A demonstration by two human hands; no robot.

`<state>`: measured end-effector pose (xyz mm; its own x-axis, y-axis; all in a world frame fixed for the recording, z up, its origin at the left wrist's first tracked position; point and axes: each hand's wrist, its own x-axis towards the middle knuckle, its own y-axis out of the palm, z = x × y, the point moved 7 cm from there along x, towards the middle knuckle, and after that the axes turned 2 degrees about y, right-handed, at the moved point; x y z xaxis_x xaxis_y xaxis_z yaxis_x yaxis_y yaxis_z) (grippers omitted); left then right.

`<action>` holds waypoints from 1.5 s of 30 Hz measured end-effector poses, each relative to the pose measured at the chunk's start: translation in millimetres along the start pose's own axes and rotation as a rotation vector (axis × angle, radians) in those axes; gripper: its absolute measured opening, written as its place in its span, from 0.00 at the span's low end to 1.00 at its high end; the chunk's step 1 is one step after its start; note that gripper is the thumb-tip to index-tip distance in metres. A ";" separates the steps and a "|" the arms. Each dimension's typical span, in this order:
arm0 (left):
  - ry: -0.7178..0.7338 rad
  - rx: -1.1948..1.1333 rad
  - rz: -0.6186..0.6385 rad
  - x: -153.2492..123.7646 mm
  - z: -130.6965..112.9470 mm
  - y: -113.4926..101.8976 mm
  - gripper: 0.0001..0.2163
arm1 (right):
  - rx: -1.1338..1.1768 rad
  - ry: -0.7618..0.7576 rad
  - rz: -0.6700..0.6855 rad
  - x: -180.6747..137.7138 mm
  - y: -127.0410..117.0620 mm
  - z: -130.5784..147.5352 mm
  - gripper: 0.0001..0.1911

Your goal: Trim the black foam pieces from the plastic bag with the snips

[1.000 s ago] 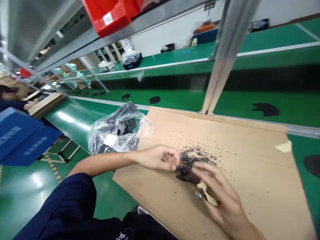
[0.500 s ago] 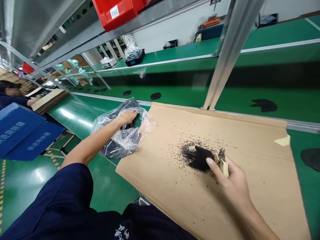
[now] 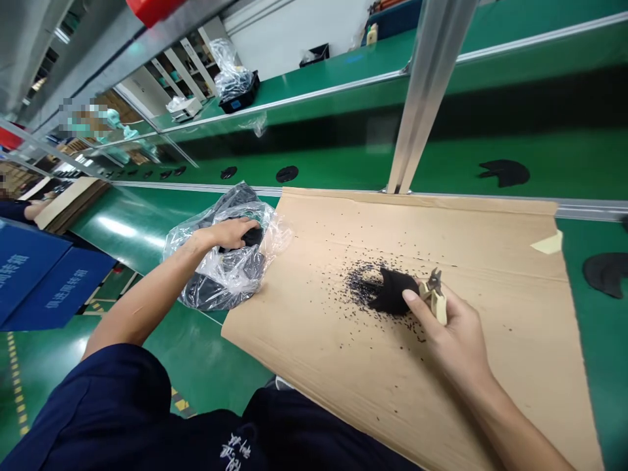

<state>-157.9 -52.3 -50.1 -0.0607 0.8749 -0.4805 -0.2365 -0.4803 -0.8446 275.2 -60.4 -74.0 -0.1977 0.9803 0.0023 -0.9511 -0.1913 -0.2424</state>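
Note:
My left hand (image 3: 230, 233) reaches into the mouth of a clear plastic bag (image 3: 235, 278) at the left edge of the cardboard. Its fingers are closed on a dark black part (image 3: 252, 237) there; more dark pieces show through the film. My right hand (image 3: 454, 333) is over the cardboard sheet (image 3: 324, 373). It holds a pair of side cutters (image 3: 434, 296) with pale handles, jaws pointing up and away. Thumb and fingers of that same hand also pinch a flat black piece with a notched edge (image 3: 395, 291). Small black scraps (image 3: 360, 281) lie scattered around and under this piece.
A metal post (image 3: 424, 98) rises behind the cardboard. Flat round black parts (image 3: 287, 173) lie along the green bench behind, another black part (image 3: 606, 273) at the right. Blue boxes (image 3: 34, 275) stand at the left, near a co-worker's arm (image 3: 36, 208).
My left hand has drawn back slightly within the bag, and a black part now shows at its fingertips. My right hand keeps the cutters and black piece in place. The view has shifted.

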 end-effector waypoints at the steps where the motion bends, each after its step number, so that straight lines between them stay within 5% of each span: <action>1: 0.025 -0.016 0.001 -0.9 -1.8 -0.2 0.26 | -0.003 -0.003 -0.004 0.1 -0.2 0.0 0.24; 9: 0.022 -0.086 -0.125 7.5 -14.0 -8.8 0.22 | -0.030 -0.016 -0.016 1.0 -0.9 1.6 0.23; 12: -0.037 -0.078 -0.200 -10.2 -14.7 -19.9 0.12 | -0.029 -0.002 -0.039 1.8 -3.4 0.1 0.22; 14: -0.024 -0.082 -0.370 -34.9 -27.7 -34.7 0.09 | -0.019 0.011 -0.045 1.9 -4.2 -2.2 0.19; 18: 0.229 -0.207 -0.950 -93.8 -94.7 -63.7 0.08 | 0.066 0.098 -0.030 -1.6 -0.7 -10.1 0.19; 23: 0.595 -0.374 -1.212 -102.6 -202.5 -55.5 0.15 | 0.293 0.289 0.007 -11.9 14.7 -22.7 0.20; 28: 0.788 -0.621 -1.127 -82.6 -261.0 -39.7 0.19 | 0.486 0.392 -0.016 -19.8 20.4 -26.9 0.23; 31: 0.709 -0.825 -1.081 -73.5 -255.5 -36.8 0.12 | 0.361 0.303 -0.015 -20.4 16.8 -18.6 0.22; 36: 0.636 -1.046 -0.911 -63.3 -246.5 -33.4 0.14 | 0.176 0.240 0.025 -23.5 19.5 -12.2 0.20; 41: 0.525 -1.164 -0.921 -58.2 -237.0 -28.4 0.07 | 0.144 0.268 0.017 -22.2 22.9 -18.8 0.21; 45: 0.462 -1.354 -0.739 -44.0 -236.5 -16.5 0.09 | 0.117 0.265 0.009 -21.3 22.0 -18.5 0.21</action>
<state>78.0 -97.7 -70.9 0.0142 0.9563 0.2920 0.9241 0.0990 -0.3691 262.9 -84.6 -97.3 -0.1518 0.9546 -0.2563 -0.9735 -0.1892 -0.1282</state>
